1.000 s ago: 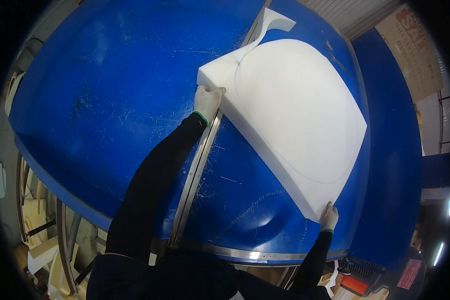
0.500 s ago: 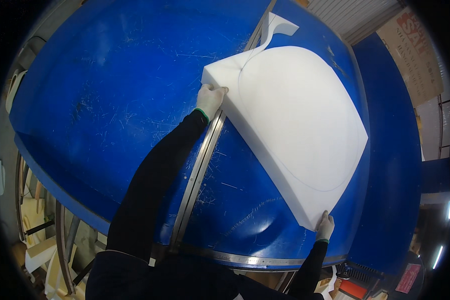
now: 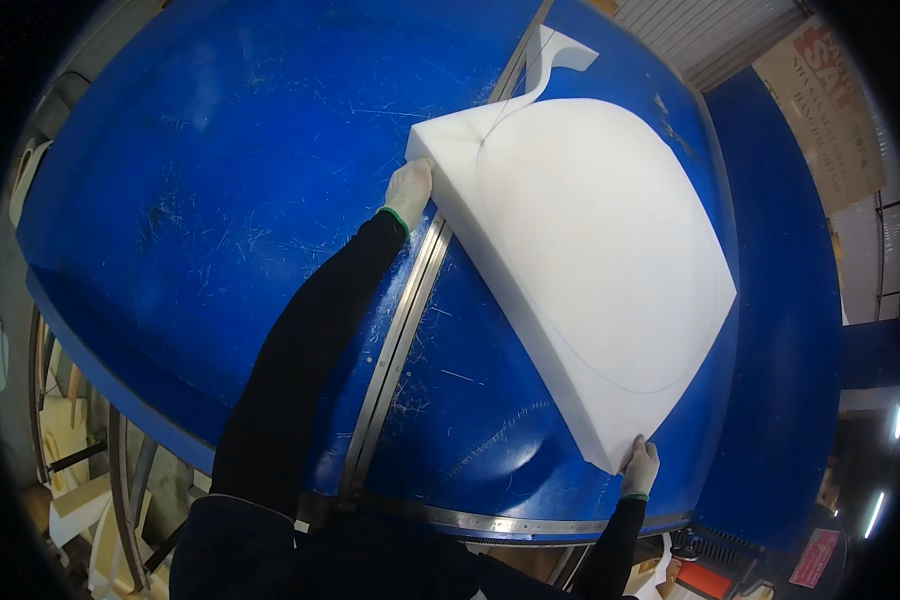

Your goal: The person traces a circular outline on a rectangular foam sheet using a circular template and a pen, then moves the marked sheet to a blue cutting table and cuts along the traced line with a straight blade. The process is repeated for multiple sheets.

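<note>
A thick white foam block (image 3: 590, 240) lies on the blue table, with a curved pencil-like line drawn on its top. At its far end, a narrow curved foam strip (image 3: 565, 52) stands apart along a cut. My left hand (image 3: 410, 188), in a pale glove with a green cuff, presses against the block's left side near the far-left corner; its fingertips are partly hidden. With the thumb over the top edge, my gloved right hand (image 3: 640, 466) grips the block's near corner. A thin dark line, possibly a cutting blade or wire, runs by the strip.
A metal-edged seam (image 3: 398, 350) divides the scratched blue table (image 3: 220, 200). Beyond its right side rises a blue panel (image 3: 775, 300). A cardboard sheet (image 3: 820, 115) hangs at the far right. Foam offcuts (image 3: 80, 510) lie below the table's left edge.
The block's near corner has shifted slightly toward me, and the block has turned a little. My left hand has slid slightly left along its side; my right hand has moved slightly left.
</note>
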`<action>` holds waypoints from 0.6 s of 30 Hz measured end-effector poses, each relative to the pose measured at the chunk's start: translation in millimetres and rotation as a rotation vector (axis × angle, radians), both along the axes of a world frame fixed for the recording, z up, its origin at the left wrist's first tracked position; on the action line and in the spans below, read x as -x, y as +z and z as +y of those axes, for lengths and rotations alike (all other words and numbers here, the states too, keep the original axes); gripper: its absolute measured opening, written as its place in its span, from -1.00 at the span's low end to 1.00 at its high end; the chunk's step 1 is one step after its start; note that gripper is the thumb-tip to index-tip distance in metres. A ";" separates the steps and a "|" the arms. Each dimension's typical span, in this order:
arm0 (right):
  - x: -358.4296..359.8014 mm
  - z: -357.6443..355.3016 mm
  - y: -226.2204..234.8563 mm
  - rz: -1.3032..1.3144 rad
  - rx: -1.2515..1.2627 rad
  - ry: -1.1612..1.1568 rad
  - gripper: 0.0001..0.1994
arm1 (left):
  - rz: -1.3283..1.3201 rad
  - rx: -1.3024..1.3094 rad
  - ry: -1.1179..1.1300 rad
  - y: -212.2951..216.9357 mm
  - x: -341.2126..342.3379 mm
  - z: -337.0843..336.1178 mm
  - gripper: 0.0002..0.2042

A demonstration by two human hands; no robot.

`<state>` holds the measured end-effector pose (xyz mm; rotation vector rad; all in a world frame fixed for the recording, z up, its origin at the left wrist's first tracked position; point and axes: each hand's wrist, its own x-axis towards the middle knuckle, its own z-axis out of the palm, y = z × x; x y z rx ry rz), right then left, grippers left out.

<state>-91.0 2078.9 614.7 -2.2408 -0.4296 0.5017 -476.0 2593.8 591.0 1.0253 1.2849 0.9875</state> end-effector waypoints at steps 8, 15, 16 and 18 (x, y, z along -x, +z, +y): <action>29.9 -0.4 5.5 0.093 0.016 -0.008 -0.71 | 0.030 0.100 0.065 -15.9 4.1 24.8 -0.51; 61.7 -0.1 16.0 0.167 -0.024 -0.040 -0.72 | -0.011 0.058 0.032 -19.4 4.7 34.1 -0.53; 64.6 -1.0 16.6 0.174 -0.024 -0.034 -0.72 | -0.024 0.061 0.058 -20.8 3.3 36.0 -0.53; 69.8 -1.9 16.9 0.188 -0.024 -0.020 -0.73 | -0.011 0.028 0.068 -23.3 4.3 40.6 -0.51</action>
